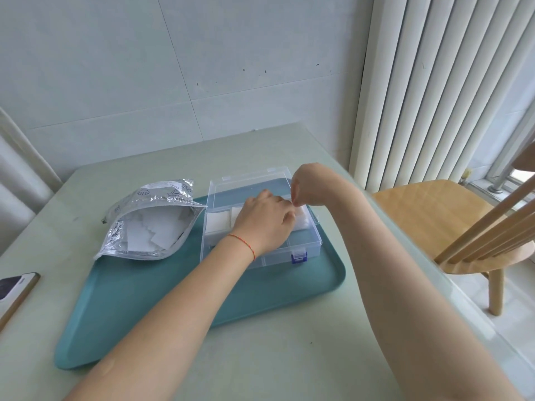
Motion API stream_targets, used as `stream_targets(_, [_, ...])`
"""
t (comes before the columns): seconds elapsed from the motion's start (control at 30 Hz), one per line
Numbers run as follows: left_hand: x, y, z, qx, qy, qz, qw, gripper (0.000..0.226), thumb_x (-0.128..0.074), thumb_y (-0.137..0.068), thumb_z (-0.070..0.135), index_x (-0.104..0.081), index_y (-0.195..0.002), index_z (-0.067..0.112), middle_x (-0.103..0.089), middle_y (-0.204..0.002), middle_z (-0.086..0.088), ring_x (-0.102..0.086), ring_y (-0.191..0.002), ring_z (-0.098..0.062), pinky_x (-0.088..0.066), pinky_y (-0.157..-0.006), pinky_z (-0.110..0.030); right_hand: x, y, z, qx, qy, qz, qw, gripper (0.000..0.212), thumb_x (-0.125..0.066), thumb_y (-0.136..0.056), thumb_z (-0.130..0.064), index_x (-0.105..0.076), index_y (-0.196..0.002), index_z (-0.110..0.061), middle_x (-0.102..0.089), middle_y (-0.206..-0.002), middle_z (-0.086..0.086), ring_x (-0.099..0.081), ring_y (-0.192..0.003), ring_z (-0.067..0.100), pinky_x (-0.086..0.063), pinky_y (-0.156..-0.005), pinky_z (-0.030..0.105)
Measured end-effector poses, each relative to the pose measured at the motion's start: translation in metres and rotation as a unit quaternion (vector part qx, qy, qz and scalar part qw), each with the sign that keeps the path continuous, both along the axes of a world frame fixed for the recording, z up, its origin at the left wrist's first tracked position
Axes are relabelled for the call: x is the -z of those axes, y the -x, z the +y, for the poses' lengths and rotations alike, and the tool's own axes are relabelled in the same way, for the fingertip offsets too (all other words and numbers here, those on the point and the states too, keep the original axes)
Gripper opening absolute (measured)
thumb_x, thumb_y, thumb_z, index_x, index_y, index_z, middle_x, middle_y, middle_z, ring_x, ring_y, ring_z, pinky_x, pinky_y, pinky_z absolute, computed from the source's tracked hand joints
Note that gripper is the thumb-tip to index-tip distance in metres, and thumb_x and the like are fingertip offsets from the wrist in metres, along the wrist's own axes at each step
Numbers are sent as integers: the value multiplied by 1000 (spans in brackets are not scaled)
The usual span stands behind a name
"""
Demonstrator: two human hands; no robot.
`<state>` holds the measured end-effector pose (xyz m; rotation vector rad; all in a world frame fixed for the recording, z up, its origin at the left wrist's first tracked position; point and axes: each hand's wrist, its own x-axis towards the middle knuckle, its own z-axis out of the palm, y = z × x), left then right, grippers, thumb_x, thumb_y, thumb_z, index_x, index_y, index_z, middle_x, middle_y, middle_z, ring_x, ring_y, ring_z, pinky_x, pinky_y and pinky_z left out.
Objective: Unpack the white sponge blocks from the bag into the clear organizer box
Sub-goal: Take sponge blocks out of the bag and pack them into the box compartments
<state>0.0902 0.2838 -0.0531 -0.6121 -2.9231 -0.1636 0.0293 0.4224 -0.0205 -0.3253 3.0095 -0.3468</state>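
White sponge blocks [217,222] in two places: some packed flat in the rear compartments of the clear organizer box [307,241], more heaped as loose rectangles [156,231] inside the bag [150,218]. Box of hard transparent plastic, lid raised at the back, blue latch [299,257] on the front wall, front compartments bare. Bag of crinkled silver foil, clear window, mouth gaping toward the box. Both on a smooth teal tray [260,287], rounded at the corners, on the pale green tabletop [289,357]. Left hand [265,219] down inside the box, fingers curled over the sponges, grip hidden. Right hand [308,183] above the box's right rear corner, fingertips pinched together, on what cannot be told. Thin red cord [243,243] around the left wrist. Phone [11,287] at the left edge, wooden chair [434,215] to the right
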Motion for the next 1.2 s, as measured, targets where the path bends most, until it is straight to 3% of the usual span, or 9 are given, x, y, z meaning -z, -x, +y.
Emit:
stream_targets(0.27, [6, 3, -6, 15, 16, 9, 1000, 41, -28, -102, 30, -55, -132, 37, -60, -129, 11, -42, -120, -23, -32, -93, -38, 1, -1, -7, 16, -69, -19, 997, 24, -49, -83, -9, -41, -61, -13, -41, -64, 1, -37, -56, 19, -30, -49, 27])
stream_targets(0.37, [0, -4, -23, 20, -43, 60, 997, 36, -35, -96, 27, -67, -112, 25, -65, -116, 4, -48, -116, -26, -40, -92, -38, -7, -6, -15, 22, -2, 33, 999, 18, -49, -84, -13, -54, -68, -7, -56, -72, 7, -50, -70, 28, -37, -53, 28])
stream_targets(0.47, [-7, -15, -55, -7, -169, 147, 975, 34, -43, -84, 26, -75, -88, 16, -71, -91, -3, -59, -94, -31, -49, -81, -41, -17, -21, -43, -13, 77, 87, 993, 21, -53, -85, -19, -70, -89, -7, -69, -92, 10, -63, -86, 30, -53, -71, 36])
stream_targets(0.6, [-14, -39, -107, -106, -232, 292, 922, 23, -47, -79, 21, -60, -63, 11, -50, -67, -3, -51, -66, -28, -41, -55, -31, -28, -57, -97, -113, 129, 68, 983, 23, -58, -91, -25, -70, -86, -6, -66, -78, 6, -50, -63, 16, -40, -55, 21])
stream_targets(0.7, [-13, -59, -145, -180, -224, 354, 890, 16, -48, -75, 13, -63, -69, 11, -52, -84, -9, -49, -79, -29, -40, -64, -35, -25, -76, -133, -153, 145, -7, 978, 19, -56, -94, -22, -73, -102, -20, -51, -69, -16, -47, -59, 1, -33, -51, 7])
stream_targets(0.8, [-6, -73, -180, -232, -220, 333, 887, 20, -47, -70, 8, -66, -71, 15, -57, -102, -12, -51, -98, -33, -38, -80, -41, -14, -78, -164, -110, 85, -11, 990, 32, -47, -90, -16, -66, -116, -15, -64, -99, -3, -62, -91, 19, -51, -76, 28])
stream_targets(0.93, [1, -79, -207, -253, -254, 260, 897, 29, -46, -70, 10, -72, -83, 13, -61, -98, -9, -58, -92, -34, -38, -83, -41, -7, -80, -194, -55, 69, 2, 996, 23, -47, -84, -12, -61, -102, -6, -61, -94, 9, -59, -85, 32, -43, -62, 29])
stream_targets(1.03, [1, -80, -210, -234, -281, 232, 901, 40, -44, -70, 10, -74, -96, 10, -65, -102, -8, -61, -94, -33, -40, -84, -41, -2, -86, -217, -70, 65, 31, 995, 24, -53, -86, -12, -61, -106, -2, -61, -103, 11, -58, -92, 33, -45, -69, 31])
stream_targets(1.2, [-5, -78, -210, -201, -341, 196, 897, 47, -42, -73, 9, -73, -108, 5, -65, -107, -8, -58, -98, -30, -47, -86, -36, 9, -86, -247, -63, 6, 52, 997, 69, -65, -87, -29, -32, -139, 2, -43, -138, 20, -50, -124, 31, -42, -93, 33])
